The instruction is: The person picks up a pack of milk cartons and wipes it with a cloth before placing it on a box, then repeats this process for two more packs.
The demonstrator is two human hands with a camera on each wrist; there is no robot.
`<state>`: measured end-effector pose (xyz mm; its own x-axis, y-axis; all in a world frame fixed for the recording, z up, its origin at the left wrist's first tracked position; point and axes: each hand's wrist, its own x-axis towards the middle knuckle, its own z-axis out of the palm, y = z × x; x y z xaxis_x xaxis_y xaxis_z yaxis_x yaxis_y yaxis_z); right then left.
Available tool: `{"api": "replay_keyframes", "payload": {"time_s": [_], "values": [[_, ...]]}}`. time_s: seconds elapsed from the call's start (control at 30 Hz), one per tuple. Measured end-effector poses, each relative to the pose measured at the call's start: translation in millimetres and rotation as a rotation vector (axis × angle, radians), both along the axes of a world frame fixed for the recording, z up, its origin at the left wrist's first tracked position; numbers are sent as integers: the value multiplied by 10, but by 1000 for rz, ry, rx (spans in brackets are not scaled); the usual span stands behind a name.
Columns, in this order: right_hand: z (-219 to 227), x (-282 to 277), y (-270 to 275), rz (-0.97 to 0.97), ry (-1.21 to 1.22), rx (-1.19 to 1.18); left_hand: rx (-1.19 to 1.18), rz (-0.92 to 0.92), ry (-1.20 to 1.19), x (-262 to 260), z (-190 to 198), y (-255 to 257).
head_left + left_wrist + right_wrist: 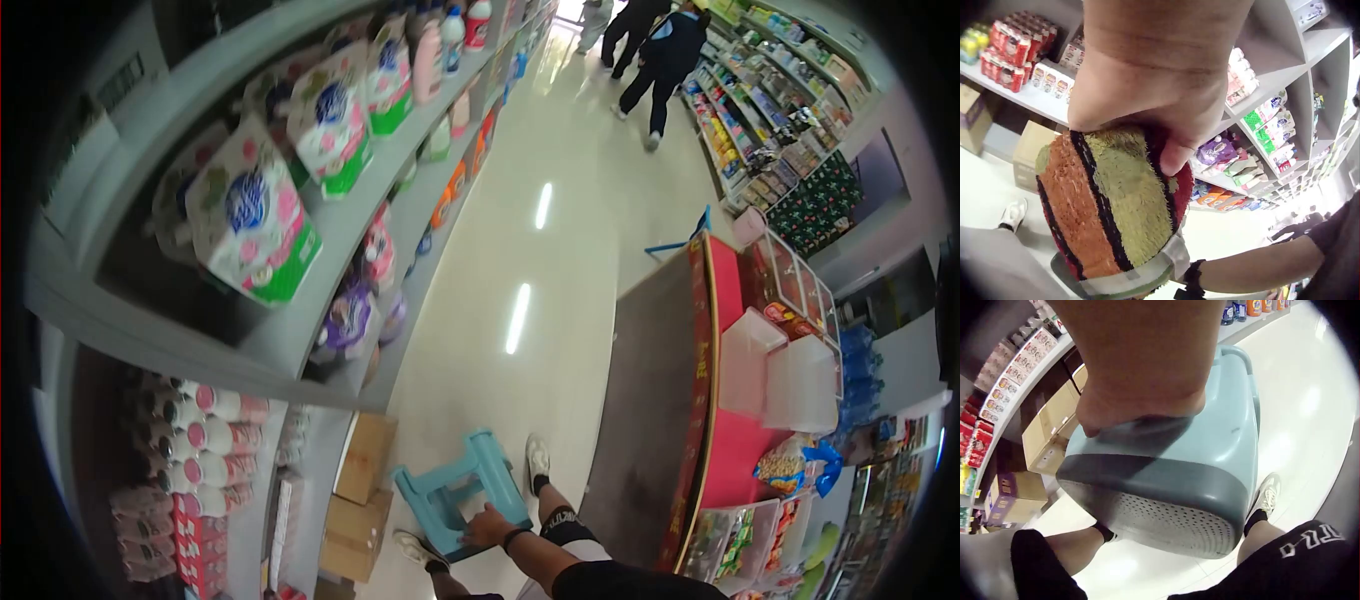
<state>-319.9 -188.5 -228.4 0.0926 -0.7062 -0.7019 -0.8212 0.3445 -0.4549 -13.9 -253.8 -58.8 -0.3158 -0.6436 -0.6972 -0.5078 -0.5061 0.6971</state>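
A teal plastic stool-like item (465,485) lies tilted between the person's feet. The right hand (487,525), black band at its wrist, rests on its upper side. From the right wrist view, the right hand (1141,409) covers part of the teal shell (1210,437); a dark rim and a perforated grey face show below, and most fingers are hidden. In the left wrist view the left hand (1154,100) grips a round, plush striped pad (1110,200), thumb over its edge, other fingers hidden behind. A green rim and a clear band show under the pad. The head view does not show the left hand.
Shelves (360,190) with bagged and bottled goods run along the left, cardboard boxes (355,530) at their foot. A counter (650,400) with plastic bins (800,385) stands right. A pale floor aisle (500,260) leads to people (670,55) walking at the far end.
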Motion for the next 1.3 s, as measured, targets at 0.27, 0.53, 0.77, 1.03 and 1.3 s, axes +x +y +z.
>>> {"api": "replay_keyframes", "payload": {"time_s": [0.27, 0.53, 0.77, 1.03, 1.3], "values": [[-1420, 785, 457, 129, 24, 72, 203, 152, -320, 555, 581, 550], [-1787, 1063, 394, 230, 5, 215, 390, 305, -194, 426, 524, 184], [-2684, 1206, 729, 405, -5, 182, 367, 439, -265, 415, 190, -36], [-3390, 1415, 253, 748, -315, 728, 132, 610, -132, 58, -510, 126], [-3561, 1337, -703, 913, -101, 591, 288, 580, 200, 155, -1364, 72]]}}
